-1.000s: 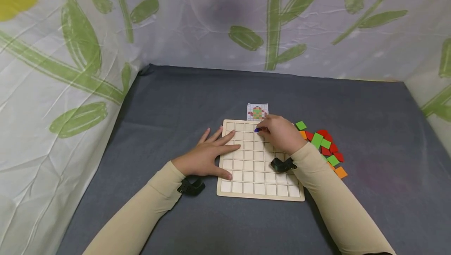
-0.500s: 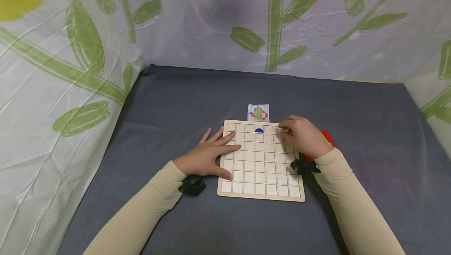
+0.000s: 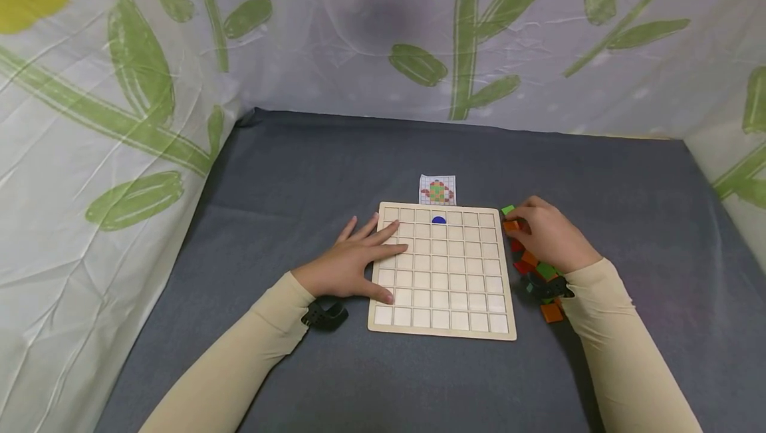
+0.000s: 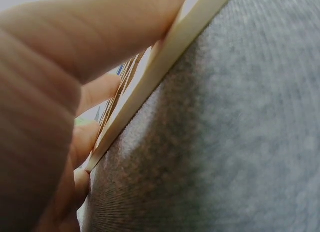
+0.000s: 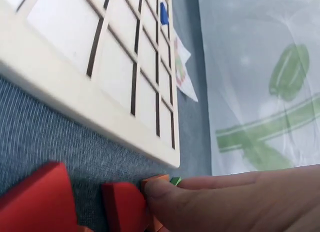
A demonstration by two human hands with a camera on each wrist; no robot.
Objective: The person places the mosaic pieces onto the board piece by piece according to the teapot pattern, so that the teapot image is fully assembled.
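A pale wooden grid board (image 3: 441, 334) lies flat on the dark cloth in the head view. My left hand (image 3: 347, 267) rests on its left side with fingers spread; in the left wrist view the thumb lies over the board's edge (image 4: 172, 49). One blue half-round piece (image 3: 439, 220) sits in a top-row cell. Just right of the board, my right hand (image 3: 550, 233) is at the loose pieces, thumb and index finger around an orange tile (image 5: 154, 179). The right wrist view shows the thumb on that tile, with red pieces (image 5: 122, 204) beside it.
Behind the board lies a small card (image 3: 437, 183) printed with a coloured grid picture. Several red, green and orange pieces (image 3: 551, 313) are scattered along the board's right side, partly under the right hand. A leaf-patterned sheet (image 3: 359, 34) hangs beyond the cloth.
My right hand has let go of the blue half-round piece in the top row and moved right to the loose pieces. The left hand has stayed on the board.
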